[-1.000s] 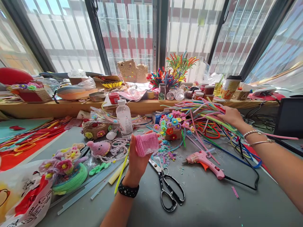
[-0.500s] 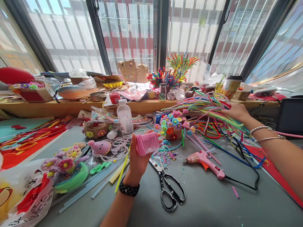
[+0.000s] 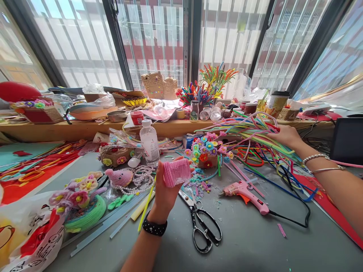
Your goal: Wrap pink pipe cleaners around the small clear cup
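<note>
In my left hand (image 3: 164,194) is a small pink box-like craft piece (image 3: 178,173) wrapped in fuzzy strips, held up over the middle of the table. My right hand (image 3: 286,136) grips a bundle of pipe cleaners (image 3: 249,130) in many colours at the back right, lifted above others that lie below it. Black-handled scissors (image 3: 202,226) lie just right of my left wrist. Farther right rests a pink hot glue gun (image 3: 249,194) with a black cord. A basket of colourful fuzzy flowers (image 3: 208,153) stands between my hands.
A clear bottle (image 3: 149,143) stands behind my left hand, near bead strings (image 3: 144,177) and a pink plush-like figure (image 3: 120,176). Glue sticks (image 3: 99,230), a green flower piece (image 3: 86,215) and a plastic bag (image 3: 31,234) lie left. A crowded wooden ledge (image 3: 170,129) runs behind.
My right hand, with the pipe cleaner bundle, has shifted very slightly. The left hand and the pink piece look almost unmoved.
</note>
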Motion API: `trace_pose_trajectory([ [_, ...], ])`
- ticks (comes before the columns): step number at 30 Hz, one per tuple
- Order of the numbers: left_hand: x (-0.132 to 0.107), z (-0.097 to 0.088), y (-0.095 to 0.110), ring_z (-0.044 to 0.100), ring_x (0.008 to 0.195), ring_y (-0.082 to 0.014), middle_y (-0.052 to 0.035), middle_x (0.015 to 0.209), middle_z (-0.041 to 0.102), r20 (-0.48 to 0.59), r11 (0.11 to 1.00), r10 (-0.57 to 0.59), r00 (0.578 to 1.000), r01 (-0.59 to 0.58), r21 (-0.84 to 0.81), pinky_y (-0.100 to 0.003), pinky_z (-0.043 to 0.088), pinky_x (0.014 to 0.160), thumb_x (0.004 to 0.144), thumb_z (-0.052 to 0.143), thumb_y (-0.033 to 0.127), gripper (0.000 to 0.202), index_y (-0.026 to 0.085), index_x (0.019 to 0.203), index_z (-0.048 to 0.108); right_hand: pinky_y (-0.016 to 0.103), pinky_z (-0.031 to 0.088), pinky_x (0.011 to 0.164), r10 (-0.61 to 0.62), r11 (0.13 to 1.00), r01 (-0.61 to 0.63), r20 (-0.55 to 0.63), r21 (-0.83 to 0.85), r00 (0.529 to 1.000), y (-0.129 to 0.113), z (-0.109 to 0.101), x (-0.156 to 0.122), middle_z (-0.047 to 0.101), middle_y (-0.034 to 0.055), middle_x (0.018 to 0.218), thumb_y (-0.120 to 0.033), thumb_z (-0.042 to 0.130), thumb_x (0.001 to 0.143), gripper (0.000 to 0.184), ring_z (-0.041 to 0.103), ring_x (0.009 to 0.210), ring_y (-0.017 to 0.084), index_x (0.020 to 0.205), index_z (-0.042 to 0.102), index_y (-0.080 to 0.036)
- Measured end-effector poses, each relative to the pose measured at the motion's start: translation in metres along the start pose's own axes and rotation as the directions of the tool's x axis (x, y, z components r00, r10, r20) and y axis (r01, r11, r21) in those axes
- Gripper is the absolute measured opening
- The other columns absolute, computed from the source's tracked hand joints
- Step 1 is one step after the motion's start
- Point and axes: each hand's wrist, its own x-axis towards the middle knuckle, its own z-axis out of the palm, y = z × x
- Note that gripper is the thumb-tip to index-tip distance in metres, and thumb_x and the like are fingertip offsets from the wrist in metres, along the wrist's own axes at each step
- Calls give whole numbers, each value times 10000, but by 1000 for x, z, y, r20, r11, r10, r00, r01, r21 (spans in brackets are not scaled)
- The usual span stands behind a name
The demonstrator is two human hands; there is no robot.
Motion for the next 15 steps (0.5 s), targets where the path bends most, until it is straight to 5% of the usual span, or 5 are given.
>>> trace_pose_trajectory([
  [8,1,-1,10,677,757,-245,-157,913,698,-24,997,58,998,-59,-45,-324,551,676,699,568,597,571,91,953,639,290,365,622,0,988,13,84,-152,996,18,11,-28,686,169,926,-287,602,734,332,591,797,267,1022,627,-122],
  [11,4,-10,28,674,723,-219,-134,875,690,-67,945,218,974,-227,-234,-288,563,635,669,570,621,633,101,1031,577,297,390,622,-7,982,27,107,-186,994,31,24,-43,685,161,973,-283,572,753,374,614,832,285,1098,594,-141],
  [15,6,-22,46,655,697,-152,-111,861,654,20,813,252,968,-201,-546,-209,557,634,640,606,578,758,81,1184,427,307,451,682,-44,975,82,180,-206,983,47,46,-65,670,123,1061,-261,547,778,404,629,908,281,1172,552,-169],
])
